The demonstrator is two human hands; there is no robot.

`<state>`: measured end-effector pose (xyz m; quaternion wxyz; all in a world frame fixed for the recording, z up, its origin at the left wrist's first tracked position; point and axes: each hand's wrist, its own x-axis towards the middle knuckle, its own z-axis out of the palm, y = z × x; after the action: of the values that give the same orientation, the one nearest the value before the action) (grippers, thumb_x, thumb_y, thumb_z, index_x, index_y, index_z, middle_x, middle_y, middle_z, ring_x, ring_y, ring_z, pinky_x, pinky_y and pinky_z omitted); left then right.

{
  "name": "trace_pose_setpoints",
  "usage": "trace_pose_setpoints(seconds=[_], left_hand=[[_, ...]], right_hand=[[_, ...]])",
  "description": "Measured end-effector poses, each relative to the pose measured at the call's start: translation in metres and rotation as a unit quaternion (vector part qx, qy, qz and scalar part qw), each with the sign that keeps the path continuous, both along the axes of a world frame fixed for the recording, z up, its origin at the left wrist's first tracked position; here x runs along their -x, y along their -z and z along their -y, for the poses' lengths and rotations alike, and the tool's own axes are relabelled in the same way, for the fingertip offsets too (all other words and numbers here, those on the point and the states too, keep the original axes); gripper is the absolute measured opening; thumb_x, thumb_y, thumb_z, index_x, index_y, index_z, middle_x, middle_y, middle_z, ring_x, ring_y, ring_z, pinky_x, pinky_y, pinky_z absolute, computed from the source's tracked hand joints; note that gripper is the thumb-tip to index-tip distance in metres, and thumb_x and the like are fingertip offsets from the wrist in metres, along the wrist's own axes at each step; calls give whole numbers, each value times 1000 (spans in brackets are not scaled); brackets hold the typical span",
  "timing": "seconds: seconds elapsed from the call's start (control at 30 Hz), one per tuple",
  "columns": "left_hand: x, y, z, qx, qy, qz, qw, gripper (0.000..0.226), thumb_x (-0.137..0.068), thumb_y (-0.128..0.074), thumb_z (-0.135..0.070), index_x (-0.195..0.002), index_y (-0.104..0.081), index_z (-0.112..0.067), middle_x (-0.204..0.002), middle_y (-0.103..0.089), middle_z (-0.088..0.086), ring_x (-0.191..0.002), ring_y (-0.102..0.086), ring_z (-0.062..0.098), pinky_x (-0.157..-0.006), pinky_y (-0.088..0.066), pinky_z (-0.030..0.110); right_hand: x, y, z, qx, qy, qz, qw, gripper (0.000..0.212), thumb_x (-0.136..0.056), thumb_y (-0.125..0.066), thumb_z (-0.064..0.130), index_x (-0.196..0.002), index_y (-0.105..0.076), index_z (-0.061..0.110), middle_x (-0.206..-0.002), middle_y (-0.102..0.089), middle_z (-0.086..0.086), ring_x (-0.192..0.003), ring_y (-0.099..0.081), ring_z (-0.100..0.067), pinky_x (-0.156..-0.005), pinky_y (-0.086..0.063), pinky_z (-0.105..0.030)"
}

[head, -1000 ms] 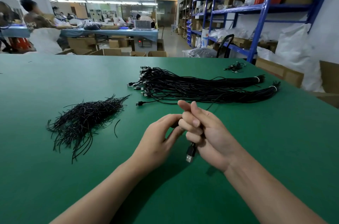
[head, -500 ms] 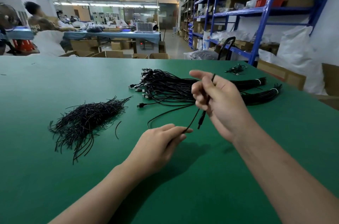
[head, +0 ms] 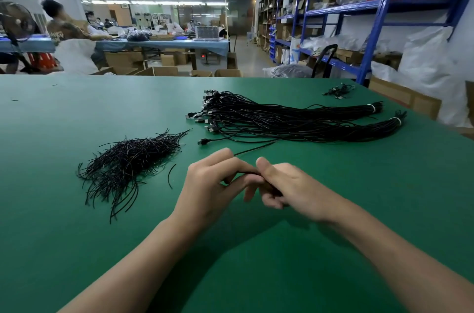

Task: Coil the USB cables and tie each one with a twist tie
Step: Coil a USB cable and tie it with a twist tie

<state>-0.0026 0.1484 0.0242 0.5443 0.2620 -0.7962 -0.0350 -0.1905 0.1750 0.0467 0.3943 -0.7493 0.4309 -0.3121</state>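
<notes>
Head view: the grip is a two-handed one right now. The left hand [head: 213,184] and right hand [head: 295,188] are touching, low over the desk [head: 333,248]. Both have their fingers curled round the same black USB cable [head: 247,173], which shows as a short dark stretch between them and again under the right fingers. How many loops are in there I can't tell, the fingers hide most of it.

What changed: half a second back the right hand was lifted up and away, pulling a length of cable off the left hand, which stayed down. Now it's dropped back in against the left. To me that reads as one more turn being laid onto the coil, so the coiling is partway done and no tie is on yet. A loose tail runs out from the top of the grip toward the back right, so I'd guess there's more winding left.

Just left of the grip lies a single stray twist tie [head: 170,176], and further left the big pile of twist ties [head: 128,161], well apart from the hands. Beyond the grip sit the bundles of USB cables [head: 282,121], banded white at their right ends and still uncoiled. Way past those, near the far right desk edge, is a small clump of cables [head: 338,90], too small to say if they're tied.
</notes>
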Motion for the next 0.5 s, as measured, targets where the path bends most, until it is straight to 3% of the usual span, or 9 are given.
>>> trace_pose_setpoints(seconds=[0.13,0.23,0.37,0.5], left_hand=[[-2,-2,3,-27,6,-49,998,12,-89,-71,-27,-94,-80,-19,-72,-46,-11,-62,-43,2,-62,-31,10],[0,0,2,-67,8,-31,997,22,-96,-61,-25,-111,-77,-21,-73,-47,-2,-64,-45,7,-62,-33,12],[8,10,-1,-124,41,56,990,30,-101,-52,-18,-124,-71,-19,-77,-53,-4,-69,-50,8,-66,-39,18],[18,15,-7,-136,69,172,973,19,-104,-44,-24,-101,-54,-40,-76,-51,-9,-68,-49,13,-67,-46,32]], right_hand=[[1,-3,-8,-135,-91,99,982,63,-98,-32,60,-89,-73,14,-53,-40,2,-49,-24,-13,-50,-21,-25],[8,0,-16,-203,-106,246,942,43,-100,-43,43,-93,-72,12,-54,-39,3,-51,-24,-14,-50,-24,-23],[4,2,-20,-181,-87,385,901,35,-105,-41,29,-100,-69,9,-59,-41,2,-51,-29,-10,-48,-29,-20],[-3,0,-18,-91,22,460,883,32,-99,-45,28,-107,-65,5,-69,-62,-4,-55,-53,-11,-53,-46,-21]])
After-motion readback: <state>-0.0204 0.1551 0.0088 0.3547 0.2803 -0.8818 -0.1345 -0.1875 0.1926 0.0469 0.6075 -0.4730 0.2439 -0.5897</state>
